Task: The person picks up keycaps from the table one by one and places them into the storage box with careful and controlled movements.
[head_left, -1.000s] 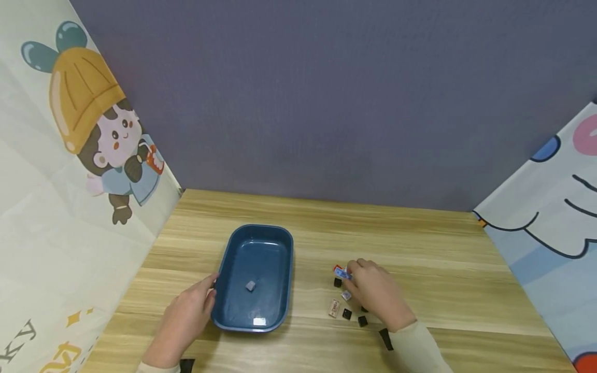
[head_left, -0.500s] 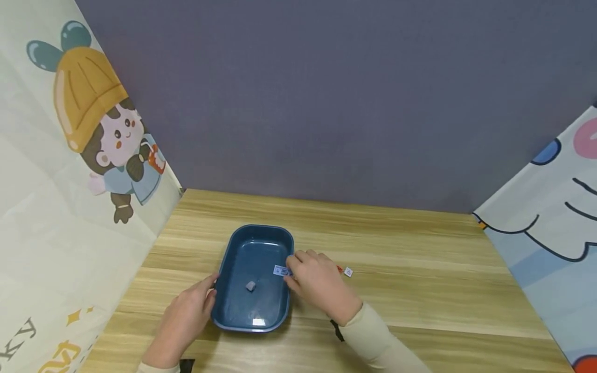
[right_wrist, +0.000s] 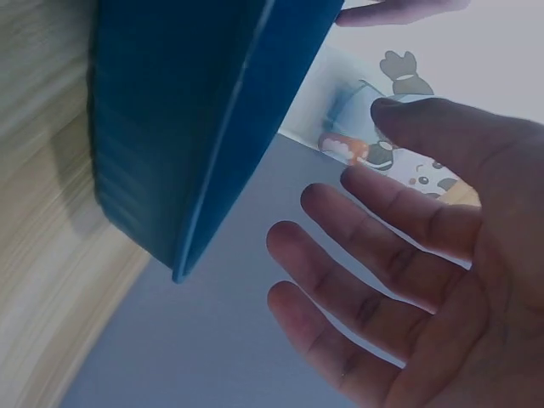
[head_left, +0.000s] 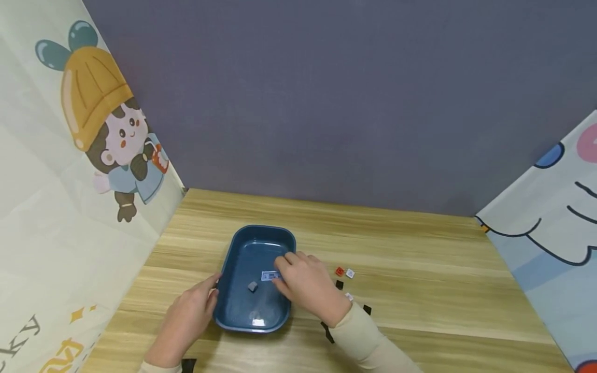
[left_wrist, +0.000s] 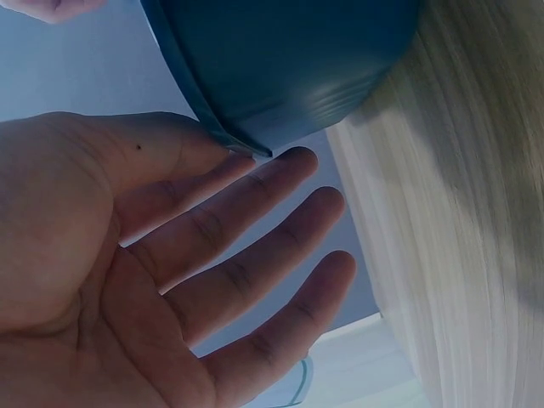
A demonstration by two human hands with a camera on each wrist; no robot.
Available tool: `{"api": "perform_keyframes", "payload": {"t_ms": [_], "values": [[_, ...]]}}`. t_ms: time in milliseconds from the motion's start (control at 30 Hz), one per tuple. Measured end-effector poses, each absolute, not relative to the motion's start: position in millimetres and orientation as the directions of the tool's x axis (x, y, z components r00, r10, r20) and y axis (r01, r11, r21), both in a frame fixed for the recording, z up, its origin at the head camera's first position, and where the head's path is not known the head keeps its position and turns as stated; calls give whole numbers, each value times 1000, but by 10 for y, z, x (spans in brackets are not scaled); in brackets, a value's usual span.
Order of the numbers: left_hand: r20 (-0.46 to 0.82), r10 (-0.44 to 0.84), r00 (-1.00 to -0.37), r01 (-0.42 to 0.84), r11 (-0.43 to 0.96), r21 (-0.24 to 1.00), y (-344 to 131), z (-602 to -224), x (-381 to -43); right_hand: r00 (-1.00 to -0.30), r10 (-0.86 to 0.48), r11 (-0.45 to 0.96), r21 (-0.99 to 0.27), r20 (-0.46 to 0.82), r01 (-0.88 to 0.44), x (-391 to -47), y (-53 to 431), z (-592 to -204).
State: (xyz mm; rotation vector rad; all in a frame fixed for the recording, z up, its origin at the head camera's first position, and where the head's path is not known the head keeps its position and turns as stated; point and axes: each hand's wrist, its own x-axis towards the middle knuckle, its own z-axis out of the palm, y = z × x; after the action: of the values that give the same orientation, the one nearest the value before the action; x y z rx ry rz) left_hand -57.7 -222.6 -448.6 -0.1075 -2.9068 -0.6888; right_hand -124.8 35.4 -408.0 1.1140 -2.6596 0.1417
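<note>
One relaxed right hand (head_left: 310, 285) partly over tray (head_left: 265, 234)

Two hands (head_left: 188, 305), two sleeves (head_left: 359, 331), one blue tray (head_left: 254, 311), one printed strip (head_left: 268, 276), six small blocks (head_left: 340, 271) visible

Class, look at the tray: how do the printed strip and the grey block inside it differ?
The printed strip is long and narrow, while the grey block is compact and roughly cube-shaped. The printed strip is pale blue with dark markings; the grey block shows no print that can be made out. The printed strip is partly hidden by the right hand; the grey block is fully visible. Both are inside the blue tray.
</note>
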Motion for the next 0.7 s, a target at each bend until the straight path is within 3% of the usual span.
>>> {"api": "perform_keyframes", "payload": {"t_ms": [367, 700], "values": [[142, 36, -989, 97, 888, 450, -2226, -4477, -584, -756, -580, 776, -78, 302, -626, -1358, 756, -4233], [123, 38, -992, 90, 890, 448, -2223, -4468, -593, -882, -434, 874, -154, 181, -462, -1495, 1373, -4494]]}}
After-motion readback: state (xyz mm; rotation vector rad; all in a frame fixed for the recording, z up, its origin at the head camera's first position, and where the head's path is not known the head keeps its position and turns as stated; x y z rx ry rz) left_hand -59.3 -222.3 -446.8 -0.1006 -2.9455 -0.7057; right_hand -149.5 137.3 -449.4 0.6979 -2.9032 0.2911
